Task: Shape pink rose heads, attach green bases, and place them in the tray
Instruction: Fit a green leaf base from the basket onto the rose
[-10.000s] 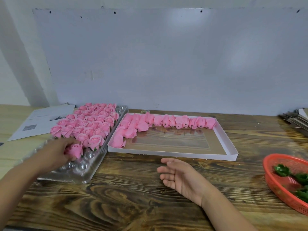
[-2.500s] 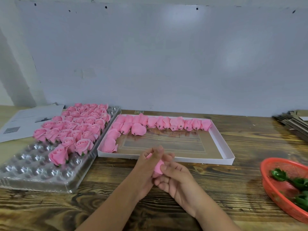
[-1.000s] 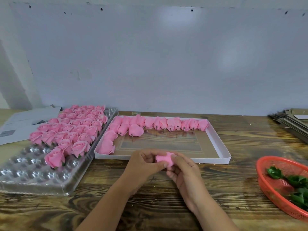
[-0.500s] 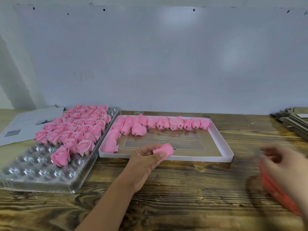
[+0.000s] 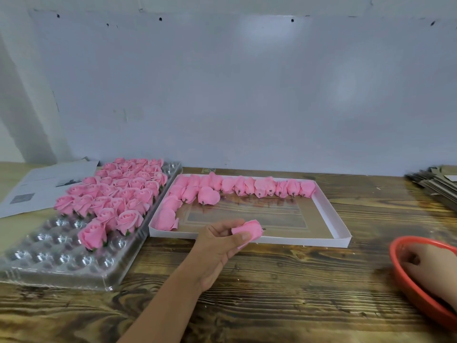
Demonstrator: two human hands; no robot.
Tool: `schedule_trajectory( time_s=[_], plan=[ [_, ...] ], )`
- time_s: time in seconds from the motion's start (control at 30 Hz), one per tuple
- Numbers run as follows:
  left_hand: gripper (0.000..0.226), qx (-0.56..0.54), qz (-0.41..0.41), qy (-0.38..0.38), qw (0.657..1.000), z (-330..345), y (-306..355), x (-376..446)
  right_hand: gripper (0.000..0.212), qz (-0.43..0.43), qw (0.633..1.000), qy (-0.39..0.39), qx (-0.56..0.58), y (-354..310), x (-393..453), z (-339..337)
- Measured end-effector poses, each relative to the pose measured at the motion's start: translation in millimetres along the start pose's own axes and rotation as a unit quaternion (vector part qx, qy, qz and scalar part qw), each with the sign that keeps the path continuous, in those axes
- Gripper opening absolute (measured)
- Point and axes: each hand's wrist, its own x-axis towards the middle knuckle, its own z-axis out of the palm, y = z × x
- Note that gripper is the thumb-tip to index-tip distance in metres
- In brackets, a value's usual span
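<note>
In the head view, near the centre of the frame, the left hand point(image 5: 217, 246) pinches a shaped pink rose head point(image 5: 248, 230) between thumb and fingers, holding it on its side just over the near rim of the white tray point(image 5: 331, 214), with a small dark stub poking out of its right end. At the right edge of the frame the right hand point(image 5: 430, 266) reaches down into the red basket point(image 5: 405, 288); its fingers are hidden inside, so I cannot tell whether they are apart or closed on anything, and no green bases can be seen from here. Finished-looking rose heads line the tray's far and left sides, while the clear plastic blister tray point(image 5: 57, 258) at the left of the frame holds rows of open roses. A sheet of paper point(image 5: 47, 184) lies at the upper left of the wooden table point(image 5: 272, 293) and a stack of flat cardboard point(image 5: 437, 184) at the right. The likely step is fetching a green base. The risks, as I judge them: squeezing could crush the soft petals and spoil the shaping, and a groping hand could tip the light basket or lift out several tangled bases.
</note>
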Motion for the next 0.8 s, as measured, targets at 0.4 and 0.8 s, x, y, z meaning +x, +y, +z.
schedule_trajectory(
  time_s=[0.4,0.8],
  plan=[
    [0.024,0.003,0.000,-0.001,1.000,-1,0,1,0.028,0.079,0.987,0.062,0.127,-29,-5,-27],
    [0.027,-0.003,-0.009,0.001,1.000,-1,1,2,0.025,0.054,0.995,0.053,0.069,-14,-4,-35]
  ],
)
